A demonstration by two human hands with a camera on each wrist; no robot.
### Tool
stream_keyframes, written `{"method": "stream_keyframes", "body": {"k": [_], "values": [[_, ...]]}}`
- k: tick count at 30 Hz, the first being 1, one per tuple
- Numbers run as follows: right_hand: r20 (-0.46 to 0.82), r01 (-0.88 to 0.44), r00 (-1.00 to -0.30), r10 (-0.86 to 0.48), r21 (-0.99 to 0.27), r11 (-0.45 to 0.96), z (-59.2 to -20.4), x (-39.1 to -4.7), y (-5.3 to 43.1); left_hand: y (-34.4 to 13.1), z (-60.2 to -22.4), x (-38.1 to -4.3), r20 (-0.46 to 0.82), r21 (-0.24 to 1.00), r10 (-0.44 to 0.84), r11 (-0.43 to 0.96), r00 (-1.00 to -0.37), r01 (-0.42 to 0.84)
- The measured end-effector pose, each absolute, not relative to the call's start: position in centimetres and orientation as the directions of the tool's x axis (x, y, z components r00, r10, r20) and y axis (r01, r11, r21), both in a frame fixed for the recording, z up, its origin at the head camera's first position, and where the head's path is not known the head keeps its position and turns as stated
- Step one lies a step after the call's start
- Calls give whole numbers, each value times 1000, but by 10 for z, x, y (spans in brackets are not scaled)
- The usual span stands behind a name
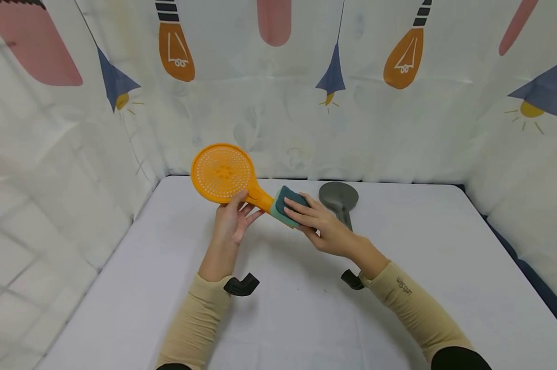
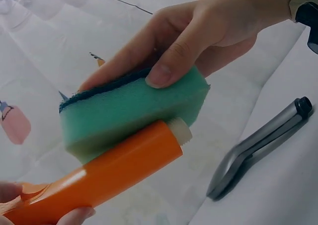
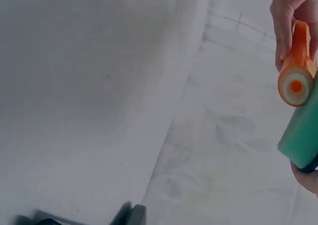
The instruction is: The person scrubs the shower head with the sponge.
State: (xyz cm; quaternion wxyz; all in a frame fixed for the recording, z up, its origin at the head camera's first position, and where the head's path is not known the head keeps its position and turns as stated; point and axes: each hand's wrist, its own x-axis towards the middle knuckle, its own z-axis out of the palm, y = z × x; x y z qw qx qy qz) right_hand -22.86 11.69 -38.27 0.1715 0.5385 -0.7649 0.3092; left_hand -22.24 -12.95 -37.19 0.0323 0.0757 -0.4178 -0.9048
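An orange shower head (image 1: 222, 173) with a round perforated face is held up over the table, its handle slanting down to the right. My left hand (image 1: 232, 223) grips it at the neck, where head and handle meet. In my right hand (image 1: 327, 226) is a sponge (image 1: 288, 206), green with a dark scouring layer, pinched between thumb and fingers. Its green side lies along the handle (image 2: 129, 168) near the pale threaded end (image 2: 179, 130). The right wrist view shows that handle end (image 3: 296, 87) straight on, with the sponge (image 3: 303, 133) against it.
A grey shower head (image 1: 338, 195) lies on the white table (image 1: 278, 318) behind my right hand, its handle partly hidden. Light curtains (image 1: 278, 113) printed with lamps and bulbs hang behind the table and along both sides.
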Motion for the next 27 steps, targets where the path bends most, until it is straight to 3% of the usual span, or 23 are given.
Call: {"method": "stream_keyframes", "body": {"k": [27], "values": [[647,-898,-405,-646,-415,147,-392,-223,109,-135,-373,-226,-143,871,-161,-489,-977,-47]]}}
